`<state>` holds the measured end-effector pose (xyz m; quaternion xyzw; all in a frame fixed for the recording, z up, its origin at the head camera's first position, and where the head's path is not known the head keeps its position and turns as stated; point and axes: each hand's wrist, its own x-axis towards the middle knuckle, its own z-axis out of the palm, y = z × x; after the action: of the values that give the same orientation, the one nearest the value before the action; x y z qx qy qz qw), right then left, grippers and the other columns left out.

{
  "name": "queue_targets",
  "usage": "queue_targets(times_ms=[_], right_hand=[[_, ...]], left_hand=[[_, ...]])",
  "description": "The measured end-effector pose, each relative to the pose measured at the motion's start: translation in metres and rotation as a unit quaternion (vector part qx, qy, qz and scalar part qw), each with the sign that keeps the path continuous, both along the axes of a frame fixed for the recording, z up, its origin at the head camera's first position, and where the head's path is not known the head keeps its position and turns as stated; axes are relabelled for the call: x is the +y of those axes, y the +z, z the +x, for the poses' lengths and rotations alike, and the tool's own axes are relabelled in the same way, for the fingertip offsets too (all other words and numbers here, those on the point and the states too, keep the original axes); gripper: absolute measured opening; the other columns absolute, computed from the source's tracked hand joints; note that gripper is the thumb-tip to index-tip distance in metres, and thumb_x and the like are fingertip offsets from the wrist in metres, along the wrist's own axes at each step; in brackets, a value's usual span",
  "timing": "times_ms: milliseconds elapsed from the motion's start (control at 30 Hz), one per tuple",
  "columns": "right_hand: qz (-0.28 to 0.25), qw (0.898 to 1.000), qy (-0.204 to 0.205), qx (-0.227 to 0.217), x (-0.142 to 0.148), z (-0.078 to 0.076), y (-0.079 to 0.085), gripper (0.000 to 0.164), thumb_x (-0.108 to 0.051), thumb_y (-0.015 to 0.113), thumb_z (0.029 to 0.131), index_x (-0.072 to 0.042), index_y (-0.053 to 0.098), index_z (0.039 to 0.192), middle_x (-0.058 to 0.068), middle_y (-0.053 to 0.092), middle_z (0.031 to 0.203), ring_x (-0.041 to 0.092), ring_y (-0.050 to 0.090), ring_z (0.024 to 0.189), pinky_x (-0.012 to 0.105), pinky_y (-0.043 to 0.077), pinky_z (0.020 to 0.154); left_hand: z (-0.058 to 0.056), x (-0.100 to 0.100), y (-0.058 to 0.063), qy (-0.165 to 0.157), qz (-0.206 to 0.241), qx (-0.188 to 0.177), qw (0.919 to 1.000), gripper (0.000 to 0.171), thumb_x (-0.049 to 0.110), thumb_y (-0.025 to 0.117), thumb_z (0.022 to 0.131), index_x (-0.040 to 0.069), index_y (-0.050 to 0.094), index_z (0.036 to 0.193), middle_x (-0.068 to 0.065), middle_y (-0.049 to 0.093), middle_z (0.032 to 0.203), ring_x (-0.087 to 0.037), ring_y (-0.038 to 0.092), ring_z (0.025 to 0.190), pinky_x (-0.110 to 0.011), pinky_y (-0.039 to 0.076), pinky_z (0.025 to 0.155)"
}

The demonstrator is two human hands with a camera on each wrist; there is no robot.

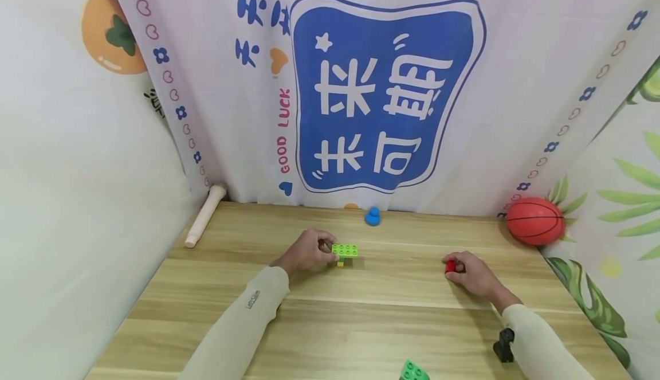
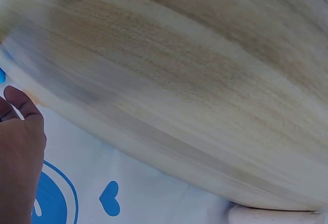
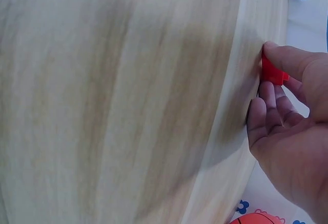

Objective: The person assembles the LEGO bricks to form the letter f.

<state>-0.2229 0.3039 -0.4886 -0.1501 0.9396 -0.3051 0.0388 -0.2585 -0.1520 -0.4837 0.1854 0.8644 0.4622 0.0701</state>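
In the head view my left hand (image 1: 310, 249) holds a small toy-brick build by its left end. On top is a lime-green studded brick (image 1: 344, 250), with a narrow yellow piece (image 1: 340, 263) showing below it. The left wrist view catches only part of that hand (image 2: 20, 142), at the left edge, and not the build. Farther right, my right hand (image 1: 471, 274) pinches a small red brick (image 1: 450, 266) between thumb and fingers. Close up in the right wrist view, the red brick (image 3: 272, 70) is at the tabletop, partly covered by the thumb.
A green brick (image 1: 414, 371) lies at the table's near edge. Along the back are a blue knob-shaped toy (image 1: 373, 216) and, at the right corner, a red ball (image 1: 536, 221). A pale cylindrical stick (image 1: 205, 216) lies at the far left. Printed cloth (image 1: 247, 156) hangs behind the wooden table (image 1: 361, 317).
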Motion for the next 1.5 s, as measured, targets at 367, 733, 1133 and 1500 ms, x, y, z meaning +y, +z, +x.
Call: queue_targets(times_ms=[367,733,1133,1500], right_hand=[[-0.011,1.000,-0.009,-0.010,-0.010,-0.001,-0.001,0.039,-0.007,0.080,0.095,0.007,0.067,0.129,0.017,0.070,0.110,0.020,0.062,0.095,0.024,0.050,0.076],[-0.077,0.997,0.006,-0.011,-0.080,-0.010,0.014,0.034,-0.008,0.082,0.094,0.005,0.065,0.121,0.018,0.075,0.111,0.028,0.073,0.102,0.033,0.060,0.085],[-0.107,0.990,0.066,0.066,-0.176,-0.023,0.032,0.032,-0.004,0.084,0.091,0.000,0.071,0.120,0.015,0.075,0.113,0.030,0.071,0.101,0.045,0.061,0.090],[-0.096,0.990,0.095,0.050,-0.215,-0.023,0.040,0.030,-0.005,0.084,0.092,-0.002,0.073,0.120,0.010,0.076,0.114,0.026,0.071,0.102,0.046,0.061,0.093]], left_hand=[[0.004,-0.001,-0.002,0.005,-0.002,0.003,1.0000,0.028,0.010,0.090,0.086,0.008,0.082,0.113,-0.002,0.075,0.096,-0.015,0.060,0.088,-0.024,0.051,0.075],[0.004,-0.006,-0.001,0.017,-0.005,0.006,0.9998,0.028,0.010,0.090,0.086,0.007,0.082,0.113,-0.002,0.076,0.097,-0.015,0.061,0.089,-0.023,0.052,0.076],[0.003,-0.004,-0.002,0.011,-0.006,0.014,0.9998,0.028,0.010,0.090,0.086,0.006,0.082,0.112,-0.004,0.075,0.096,-0.014,0.060,0.087,-0.022,0.051,0.075],[0.002,-0.001,-0.002,-0.001,-0.005,0.032,0.9995,0.025,0.010,0.090,0.086,0.006,0.082,0.110,-0.003,0.076,0.094,-0.012,0.060,0.083,-0.021,0.051,0.073]])
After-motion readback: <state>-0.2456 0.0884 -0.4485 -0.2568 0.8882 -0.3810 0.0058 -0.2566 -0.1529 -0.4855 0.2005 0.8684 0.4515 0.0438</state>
